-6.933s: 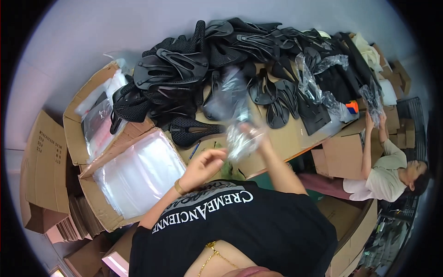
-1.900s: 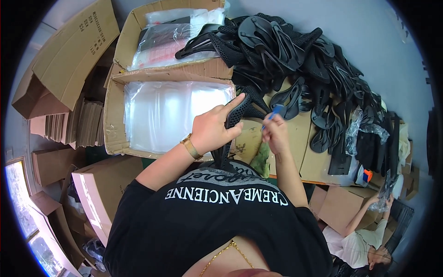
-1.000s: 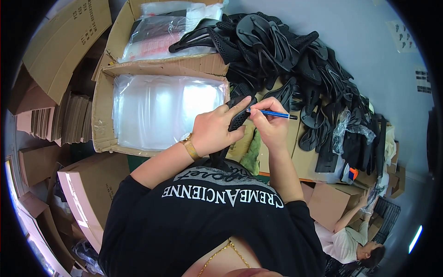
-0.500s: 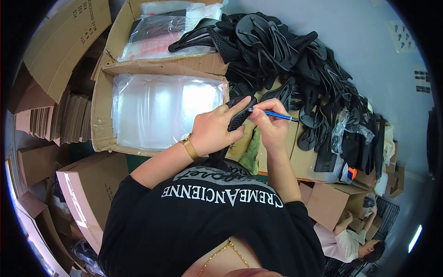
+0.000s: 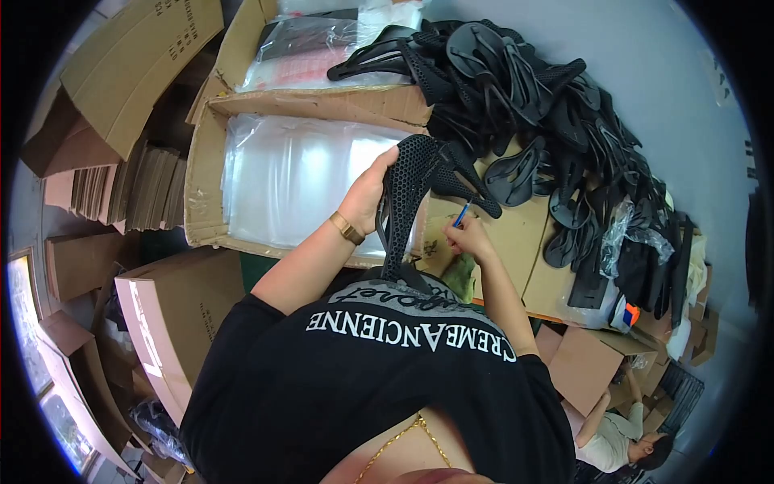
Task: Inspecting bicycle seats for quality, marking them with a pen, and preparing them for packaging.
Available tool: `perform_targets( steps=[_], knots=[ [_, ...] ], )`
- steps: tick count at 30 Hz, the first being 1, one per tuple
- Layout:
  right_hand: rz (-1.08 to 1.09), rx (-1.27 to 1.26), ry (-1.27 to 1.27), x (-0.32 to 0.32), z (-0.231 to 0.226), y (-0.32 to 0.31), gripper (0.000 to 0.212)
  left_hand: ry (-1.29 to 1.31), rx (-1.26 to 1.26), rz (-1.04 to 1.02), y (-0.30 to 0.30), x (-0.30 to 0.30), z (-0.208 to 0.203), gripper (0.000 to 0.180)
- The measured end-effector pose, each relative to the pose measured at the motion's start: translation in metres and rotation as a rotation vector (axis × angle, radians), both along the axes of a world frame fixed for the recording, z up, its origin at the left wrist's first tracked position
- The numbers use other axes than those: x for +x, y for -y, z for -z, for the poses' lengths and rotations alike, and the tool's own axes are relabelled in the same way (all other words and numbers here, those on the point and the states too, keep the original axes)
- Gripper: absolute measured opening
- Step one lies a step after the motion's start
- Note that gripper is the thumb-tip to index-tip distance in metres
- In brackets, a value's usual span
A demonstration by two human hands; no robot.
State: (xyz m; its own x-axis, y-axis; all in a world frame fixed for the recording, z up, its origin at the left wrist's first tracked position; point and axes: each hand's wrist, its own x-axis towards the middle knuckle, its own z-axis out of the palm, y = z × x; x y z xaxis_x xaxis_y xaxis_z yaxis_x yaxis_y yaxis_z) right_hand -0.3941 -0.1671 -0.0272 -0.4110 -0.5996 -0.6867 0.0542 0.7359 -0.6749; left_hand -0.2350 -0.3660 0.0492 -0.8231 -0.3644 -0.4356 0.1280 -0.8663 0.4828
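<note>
My left hand (image 5: 367, 198) is closed on the edge of a black bicycle saddle (image 5: 411, 169) with a honeycomb surface. The saddle is held upright in front of my chest, its narrow end pointing down toward my shirt. Lower and to the right, my right hand (image 5: 469, 239) pinches a slim blue pen (image 5: 463, 213), whose upper end sticks out above the fingers. The pen is apart from the held saddle. Another black saddle (image 5: 466, 184) lies just beyond the pen, by the heap. A green cloth (image 5: 461, 278) lies below my right hand.
A large heap of black saddles (image 5: 516, 81) covers the far side of the table (image 5: 508, 258). At the left stands an open carton (image 5: 205, 173) of clear plastic bags (image 5: 282, 189). Stacked cardboard (image 5: 137, 189) is farther left. Another person (image 5: 617, 436) works at the lower right.
My left hand has raised and turned the saddle, so its honeycomb face now shows. My right hand has drawn away from it, down and to the right, with the pen tilted more upright.
</note>
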Motion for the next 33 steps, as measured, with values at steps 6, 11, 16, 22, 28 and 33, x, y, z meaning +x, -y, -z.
perform_targets(
  steps=[6,11,16,22,28,33],
  knots=[
    [-0.202,0.082,-0.407,0.016,0.026,-0.002,0.031,0.034,0.186,-0.013,0.01,0.004,0.005,0.059],
    [0.212,-0.214,0.213,0.032,-0.034,0.017,0.036,-0.009,0.292,-0.029,0.015,0.004,0.006,0.057],
    [0.157,-0.355,0.685,0.074,-0.112,0.039,0.034,-0.411,0.357,-0.121,0.014,-0.011,0.022,0.043],
    [0.302,-0.488,0.913,0.089,-0.118,0.053,0.033,-0.198,0.295,-0.123,0.004,-0.029,0.034,0.062],
    [0.401,-0.526,0.994,0.081,-0.124,0.056,0.021,-0.11,0.323,-0.035,-0.021,-0.028,0.049,0.063],
    [0.466,-0.564,1.02,0.078,-0.116,0.055,0.02,-0.395,0.61,-0.02,-0.032,-0.025,0.072,0.067]
  ],
)
